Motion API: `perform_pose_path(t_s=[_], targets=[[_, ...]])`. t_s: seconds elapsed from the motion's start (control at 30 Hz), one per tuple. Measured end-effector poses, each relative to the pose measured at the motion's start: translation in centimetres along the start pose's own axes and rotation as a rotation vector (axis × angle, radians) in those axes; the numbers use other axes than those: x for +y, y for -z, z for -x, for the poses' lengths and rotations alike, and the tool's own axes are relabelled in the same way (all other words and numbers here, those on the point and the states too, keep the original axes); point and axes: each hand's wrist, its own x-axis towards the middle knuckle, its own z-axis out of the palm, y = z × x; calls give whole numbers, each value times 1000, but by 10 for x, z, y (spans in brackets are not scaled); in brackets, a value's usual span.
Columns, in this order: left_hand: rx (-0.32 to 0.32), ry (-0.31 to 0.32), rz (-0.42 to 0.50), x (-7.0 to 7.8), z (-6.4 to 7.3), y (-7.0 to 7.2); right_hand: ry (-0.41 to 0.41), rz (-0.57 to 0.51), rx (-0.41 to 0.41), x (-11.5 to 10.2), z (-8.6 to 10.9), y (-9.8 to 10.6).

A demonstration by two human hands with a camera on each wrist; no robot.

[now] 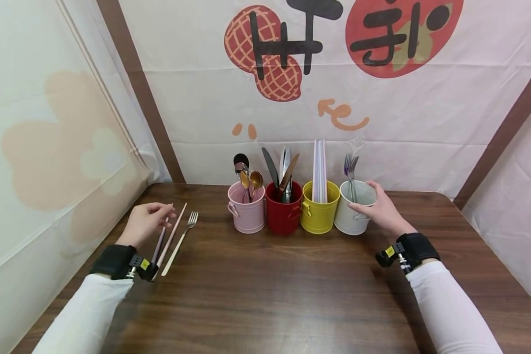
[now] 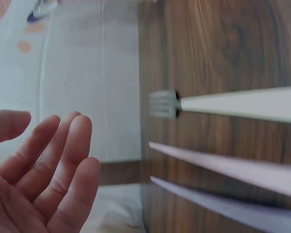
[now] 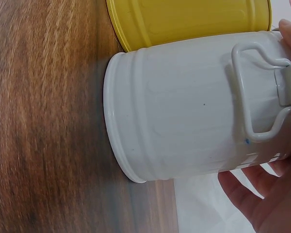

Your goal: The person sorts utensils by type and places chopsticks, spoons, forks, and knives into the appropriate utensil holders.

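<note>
My right hand (image 1: 382, 209) grips the upper part of a white bucket (image 1: 348, 223) at the right end of a row, thumb at the front and fingers round the other side. Several forks (image 1: 351, 172) stand in that bucket. The right wrist view shows its wire handle (image 3: 245, 92) and its base against the table. My left hand (image 1: 147, 223) is above the table's left side, fingers loosely bent and holding nothing. Under and beside it lie a purple chopstick (image 1: 159, 242), a pink chopstick (image 1: 171, 236) and a fork (image 1: 177, 249) with a cream handle, side by side.
Left of the white bucket stand a yellow bucket (image 1: 317, 220) with pale chopsticks (image 1: 320, 172), a red bucket (image 1: 283, 221) with several knives (image 1: 271, 167), and a pink bucket (image 1: 249, 222) with several spoons (image 1: 256, 179). A printed cloth (image 1: 194, 88) hangs behind the wooden table (image 1: 265, 295).
</note>
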Motion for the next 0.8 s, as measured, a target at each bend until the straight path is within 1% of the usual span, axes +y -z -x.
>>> perform_pose_path(t_s=[0.07, 0.1, 0.23, 0.37, 0.5, 0.57, 0.63, 0.8], targets=[[-18, 21, -14, -5, -4, 5, 4, -1, 4, 0, -1, 2], [-33, 20, -33, -6, -7, 6, 4, 1, 6, 0, -1, 2], [-76, -14, -157, -7, -13, 7, -9, 2, 3, 1, -1, 4], [-73, -46, -276, -7, -16, 6, -13, 2, 2, 0, 0, 5], [-76, -63, -359, -8, -16, 3, -13, 6, 4, -1, 1, 4], [-91, -66, -403, -10, -16, 1, -13, 10, 4, -1, 1, 3], [-117, -56, -441, -13, -15, -2, -11, 22, 3, 0, 0, 3], [-234, -1, -495, -22, -16, -9, -1, 28, 1, 0, -1, 1]])
